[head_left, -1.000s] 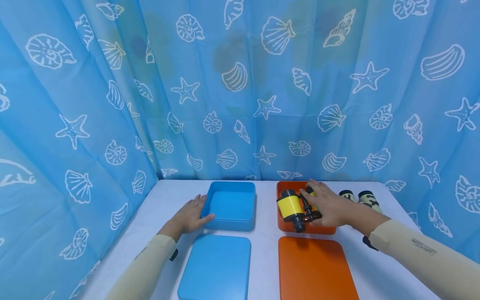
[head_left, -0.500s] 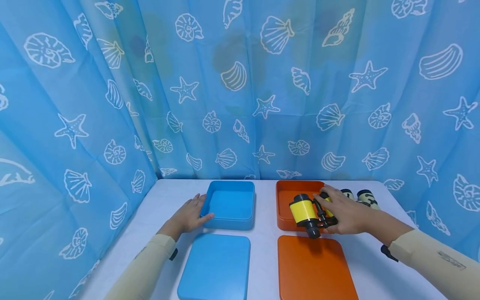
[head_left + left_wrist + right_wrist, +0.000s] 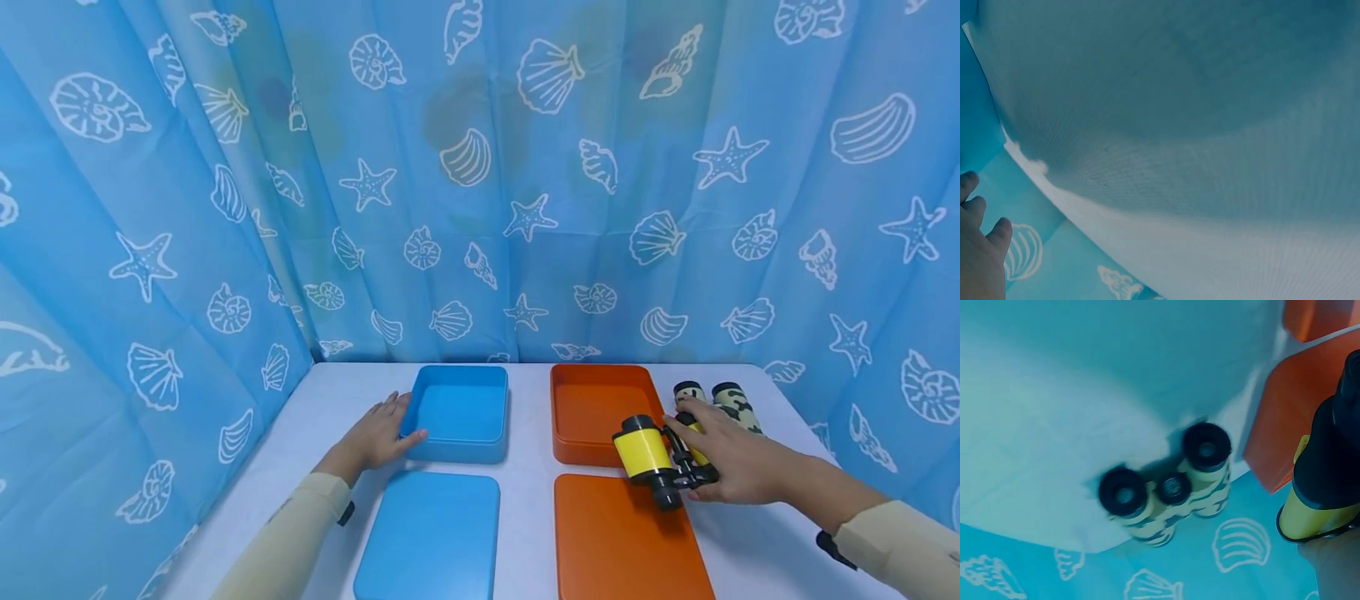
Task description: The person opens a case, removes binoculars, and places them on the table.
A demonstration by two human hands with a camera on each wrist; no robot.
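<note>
My right hand grips a pair of yellow and black binoculars, held above the near right corner of the orange box and the far part of the orange lid. In the right wrist view the yellow binoculars show at the right edge, with only a little of the hand visible. At the left wall of the blue box my left hand rests with its fingers extended. Only some fingers of the left hand appear in the left wrist view.
Camouflage-patterned binoculars stand on the white table right of the orange box, partly behind my right hand; the right wrist view shows these camouflage binoculars whole. A blue lid lies before the blue box. A blue shell-printed curtain borders the table.
My right hand has carried the yellow binoculars out of the orange box, rightward and nearer to me. My left hand stays at the blue box.
</note>
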